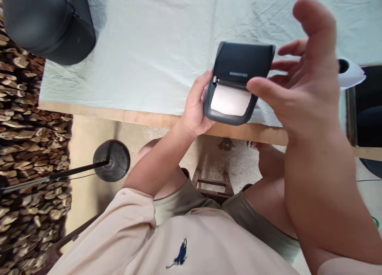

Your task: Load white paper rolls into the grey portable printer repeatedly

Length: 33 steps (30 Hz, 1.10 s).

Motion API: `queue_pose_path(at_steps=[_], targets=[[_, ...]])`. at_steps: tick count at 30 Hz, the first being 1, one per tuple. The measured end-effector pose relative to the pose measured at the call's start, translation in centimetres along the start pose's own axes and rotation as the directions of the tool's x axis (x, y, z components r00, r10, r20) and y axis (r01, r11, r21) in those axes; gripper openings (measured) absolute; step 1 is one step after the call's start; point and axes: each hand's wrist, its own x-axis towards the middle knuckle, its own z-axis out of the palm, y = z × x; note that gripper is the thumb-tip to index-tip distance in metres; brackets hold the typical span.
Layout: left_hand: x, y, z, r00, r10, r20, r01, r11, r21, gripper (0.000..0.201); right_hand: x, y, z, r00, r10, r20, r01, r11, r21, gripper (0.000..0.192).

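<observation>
Printer (238, 82) between both hands

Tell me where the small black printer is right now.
In the head view the black printer sits right of centre at the near table edge, lid open, gripped by the left hand; the right hand hovers beside it.

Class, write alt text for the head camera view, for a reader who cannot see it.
A left hand holds a small dark label printer, lid open on a white paper roll, above a cloth-covered table. The open right hand hovers beside it.
</observation>
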Motion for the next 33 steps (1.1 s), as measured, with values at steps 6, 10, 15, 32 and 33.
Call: queue_pose_path(at_steps=[6, 10, 15, 32, 33], targets=[[-0.1, -0.6, -0.2, 0.992, 0.012, 0.123, -0.012, 1.000, 0.002, 0.054, 1.0, -0.2, 0.6, 0.909, -0.199, -0.365, 0.247, 0.965, 0.090, 0.027], [-0.2, -0.7, -0.3, 0.996, -0.026, 0.087, 0.023, 0.999, 0.027, 0.063, 1.3, 0.4, 0.6, 0.869, -0.209, -0.449, 0.301, 0.943, 0.142, 0.020], [-0.2, -0.5, -0.3, 0.992, -0.024, 0.120, 0.019, 0.999, 0.042, 0.052, 0.5, -1.1, -0.6, 0.994, -0.107, -0.021, 0.083, 0.873, -0.481, 0.008], [-0.1, -0.1, -0.4, 0.984, -0.031, 0.176, 0.001, 0.986, 0.166, 0.046, 0.1, -2.4, -0.5, 0.944, 0.255, 0.210, -0.031, 0.702, -0.712, 0.026], [-0.1, -0.1, -0.3, 0.984, -0.036, 0.174, 0.007, 0.987, 0.162, 0.048, 0.0, -2.2, -0.6, 0.944, 0.256, 0.207, -0.041, 0.714, -0.699, 0.030]])
